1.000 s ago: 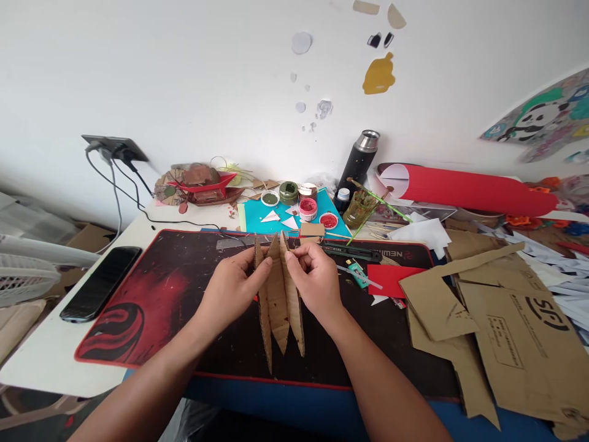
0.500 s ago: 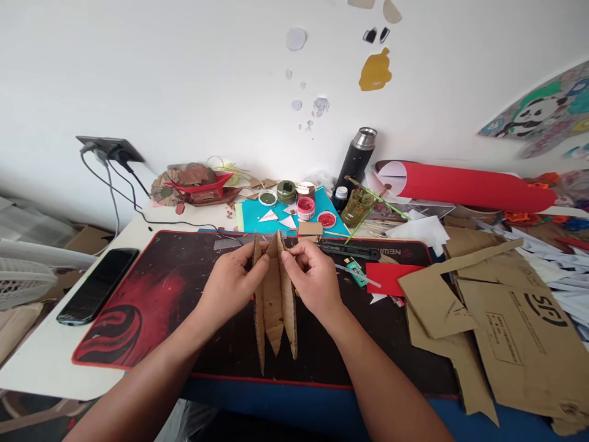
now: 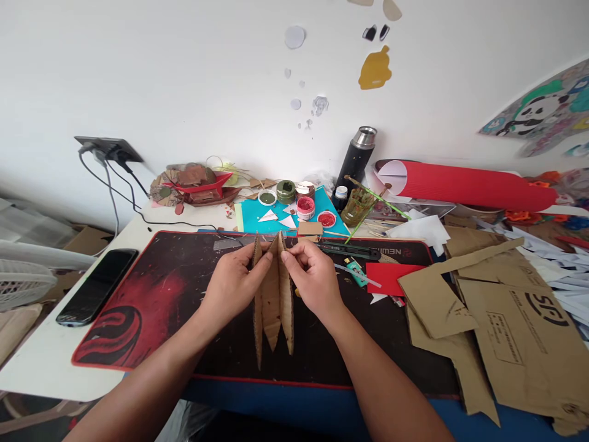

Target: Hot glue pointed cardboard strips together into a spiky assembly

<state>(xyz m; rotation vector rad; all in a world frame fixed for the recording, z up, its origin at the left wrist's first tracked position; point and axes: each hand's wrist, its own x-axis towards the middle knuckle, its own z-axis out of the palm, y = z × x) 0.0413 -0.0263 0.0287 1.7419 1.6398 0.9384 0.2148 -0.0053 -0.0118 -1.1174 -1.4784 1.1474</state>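
Between my hands stands a long cardboard piece shaped like a boat hull, with a pointed base strip and two upright side strips. My left hand pinches the far part of its left side, thumb on the inner face. On the right side strip, my right hand grips near the far end with thumb and fingers. The near ends of the strips point toward me and stand apart from one another. My fingertips are partly hidden behind the cardboard. Beneath lies a dark desk mat with a red edge.
Paint jars sit on blue paper behind the mat. A black utility knife and red paper lie right. Cardboard sheets cover the right side; a phone lies left. A thermos and red paper boat stand at the back.
The near ends of the cardboard hull have shifted slightly left and away from me. Both hands keep their hold on its sides.
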